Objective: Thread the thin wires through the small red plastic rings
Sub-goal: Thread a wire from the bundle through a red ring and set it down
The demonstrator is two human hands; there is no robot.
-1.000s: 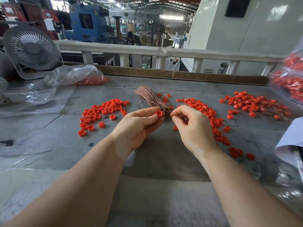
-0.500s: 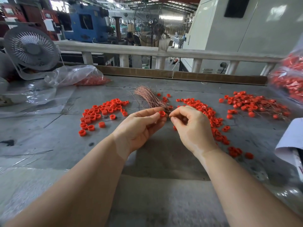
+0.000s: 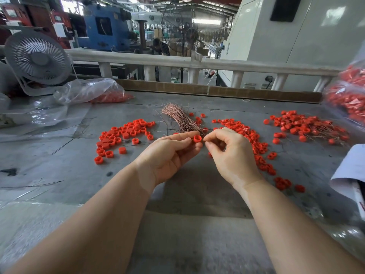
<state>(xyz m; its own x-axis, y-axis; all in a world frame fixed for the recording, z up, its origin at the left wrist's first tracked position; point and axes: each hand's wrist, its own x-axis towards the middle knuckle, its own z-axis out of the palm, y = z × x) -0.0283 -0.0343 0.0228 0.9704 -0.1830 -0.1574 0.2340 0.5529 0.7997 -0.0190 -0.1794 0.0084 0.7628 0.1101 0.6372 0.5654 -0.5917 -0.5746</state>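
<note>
Over the grey table [image 3: 59, 175], the left hand [image 3: 169, 153] pinches one red ring [image 3: 197, 138] at its fingertips. The right hand [image 3: 231, 153] curls shut just beside it, thumb and forefinger pinched; any wire there is too fine to see. The wire bundle [image 3: 178, 117] lies just behind. A clear bag [image 3: 88, 91] at far left holds more rings.

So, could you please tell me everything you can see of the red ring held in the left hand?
The red ring is a small, short, bright red band that looks like plastic, its open hole facing the camera. The left hand pinches it at the fingertips above the grey table. The right hand has its pinched fingertips right beside it. Whether a wire passes through cannot be told.
</note>
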